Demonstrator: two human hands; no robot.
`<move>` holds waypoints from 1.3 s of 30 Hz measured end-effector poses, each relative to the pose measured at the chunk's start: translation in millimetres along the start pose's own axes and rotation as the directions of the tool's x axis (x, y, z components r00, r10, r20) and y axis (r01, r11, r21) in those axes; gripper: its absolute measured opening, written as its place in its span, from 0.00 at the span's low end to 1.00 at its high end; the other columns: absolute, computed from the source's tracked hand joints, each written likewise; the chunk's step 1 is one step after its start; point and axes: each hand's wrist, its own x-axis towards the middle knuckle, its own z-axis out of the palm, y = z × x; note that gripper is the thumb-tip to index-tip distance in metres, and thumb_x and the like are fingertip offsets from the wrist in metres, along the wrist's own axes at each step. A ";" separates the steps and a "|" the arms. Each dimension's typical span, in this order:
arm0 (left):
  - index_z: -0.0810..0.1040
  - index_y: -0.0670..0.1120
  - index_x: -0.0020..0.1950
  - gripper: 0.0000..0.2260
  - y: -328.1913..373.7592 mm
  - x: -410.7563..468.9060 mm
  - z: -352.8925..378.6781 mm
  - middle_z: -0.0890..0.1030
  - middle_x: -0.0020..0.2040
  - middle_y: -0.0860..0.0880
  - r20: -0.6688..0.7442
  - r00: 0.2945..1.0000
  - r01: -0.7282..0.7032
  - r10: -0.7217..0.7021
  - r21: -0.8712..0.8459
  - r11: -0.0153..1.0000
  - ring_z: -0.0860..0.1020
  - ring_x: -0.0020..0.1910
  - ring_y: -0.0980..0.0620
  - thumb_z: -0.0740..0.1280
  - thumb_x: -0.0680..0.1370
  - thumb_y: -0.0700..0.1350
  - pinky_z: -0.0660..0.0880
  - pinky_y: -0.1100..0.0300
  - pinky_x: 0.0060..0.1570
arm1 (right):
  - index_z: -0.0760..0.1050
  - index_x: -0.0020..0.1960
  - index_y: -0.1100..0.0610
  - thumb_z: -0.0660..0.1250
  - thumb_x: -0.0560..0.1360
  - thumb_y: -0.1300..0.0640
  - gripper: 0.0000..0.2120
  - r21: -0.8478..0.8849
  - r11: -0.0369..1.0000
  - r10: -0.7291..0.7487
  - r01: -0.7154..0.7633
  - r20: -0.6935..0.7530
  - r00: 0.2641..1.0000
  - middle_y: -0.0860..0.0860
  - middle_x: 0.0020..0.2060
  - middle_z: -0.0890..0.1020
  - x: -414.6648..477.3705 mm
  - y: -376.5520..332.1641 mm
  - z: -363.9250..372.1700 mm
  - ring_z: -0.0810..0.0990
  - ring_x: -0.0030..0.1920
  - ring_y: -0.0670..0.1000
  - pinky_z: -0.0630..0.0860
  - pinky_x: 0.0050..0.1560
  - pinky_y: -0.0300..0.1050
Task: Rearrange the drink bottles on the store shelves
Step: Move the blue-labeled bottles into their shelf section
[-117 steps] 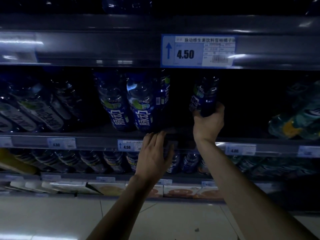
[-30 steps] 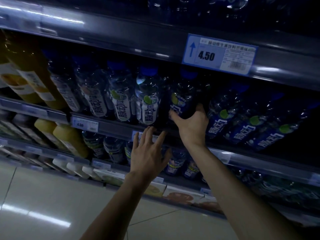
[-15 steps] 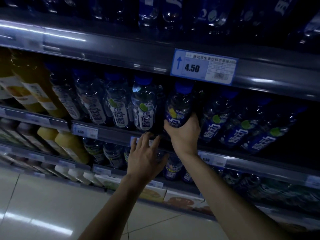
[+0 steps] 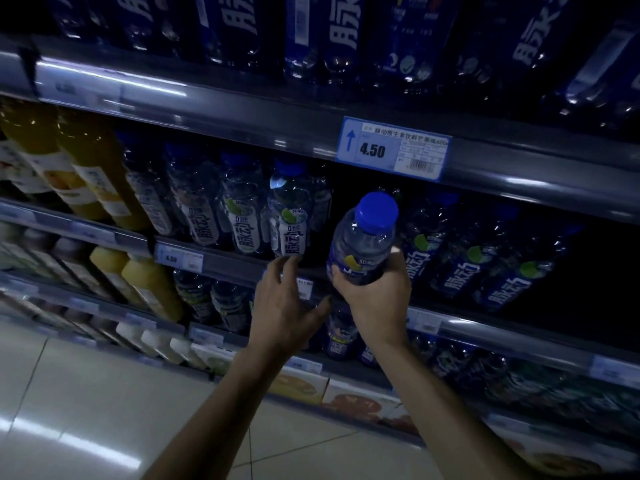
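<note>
- The right hand (image 4: pixel 375 299) is gripping a clear bottle (image 4: pixel 362 244) around its lower body, with the fingers and thumb wrapping over the dark blue label.
- The blue cap of the held bottle is pointing toward 12 o'clock and leaning slightly toward 1 o'clock.
- The held bottle is sitting in front of the middle shelf (image 4: pixel 228 263), off its rail, facing the gap between two groups of bottles.
- The left hand (image 4: pixel 282 306) is holding nothing; its fingers are spreading, loosely bent, and reaching toward 12 o'clock.
- The left fingertips are lying at the base of a white-label bottle (image 4: pixel 289 216) at the shelf edge; whether they are touching it cannot be told.
- The white-label bottle is standing at 10 o'clock of the held bottle, heading a row of like bottles running toward 9 o'clock.
- Blue-label bottles (image 4: pixel 464 258) are standing at 3 o'clock of the held bottle on the same shelf.
- Yellow juice bottles (image 4: pixel 86 168) are occupying the 9 o'clock end of that shelf.
- A price tag (image 4: pixel 393 148) reading 4.50 is hanging on the rail at 12 o'clock of the held bottle.
- Large blue bottles (image 4: pixel 343 32) are standing on the shelf above the tag.
- A tiled floor (image 4: pixel 86 410) is showing at 7 o'clock.
</note>
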 end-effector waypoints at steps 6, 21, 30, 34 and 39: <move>0.64 0.45 0.71 0.33 15.2 -9.9 -35.1 0.65 0.69 0.44 -0.092 0.996 0.010 -0.007 0.034 0.999 0.68 0.65 0.44 0.71 0.71 0.55 0.72 0.46 0.59 | 0.73 0.56 0.56 0.80 0.63 0.57 0.25 0.043 0.999 -0.009 0.008 0.031 0.999 0.46 0.49 0.79 -34.7 -28.5 -20.8 0.78 0.49 0.36 0.73 0.45 0.26; 0.63 0.43 0.72 0.30 149.0 -21.4 -130.4 0.68 0.69 0.41 -0.047 0.934 -0.333 0.355 0.253 0.908 0.66 0.68 0.40 0.69 0.74 0.52 0.67 0.41 0.64 | 0.71 0.53 0.42 0.77 0.64 0.47 0.22 0.099 0.993 -0.069 0.068 0.005 0.998 0.40 0.46 0.80 -20.7 -150.2 -140.2 0.80 0.46 0.40 0.76 0.43 0.32; 0.47 0.50 0.77 0.36 246.0 8.8 -109.3 0.49 0.78 0.50 0.180 0.892 -0.452 0.414 0.343 0.824 0.45 0.77 0.50 0.63 0.76 0.58 0.48 0.46 0.74 | 0.73 0.57 0.47 0.79 0.62 0.49 0.27 0.058 0.998 -0.019 0.025 -0.103 0.995 0.42 0.47 0.80 12.6 -173.6 -226.6 0.79 0.45 0.35 0.74 0.41 0.25; 0.47 0.51 0.77 0.37 265.9 21.7 -93.5 0.49 0.78 0.52 0.243 0.878 -0.476 0.412 0.363 0.801 0.44 0.77 0.50 0.62 0.75 0.60 0.48 0.44 0.73 | 0.74 0.58 0.50 0.80 0.62 0.50 0.28 0.046 0.999 0.023 -0.017 -0.136 0.990 0.43 0.47 0.81 27.0 -171.3 -255.5 0.78 0.45 0.33 0.73 0.40 0.24; 0.48 0.53 0.77 0.35 266.9 27.6 -77.1 0.53 0.77 0.52 0.263 0.881 -0.467 0.393 0.362 0.806 0.48 0.77 0.50 0.59 0.75 0.61 0.48 0.46 0.74 | 0.73 0.59 0.50 0.80 0.63 0.50 0.28 0.050 0.997 0.069 -0.062 -0.152 0.986 0.44 0.48 0.81 43.7 -164.4 -283.1 0.79 0.45 0.36 0.75 0.38 0.28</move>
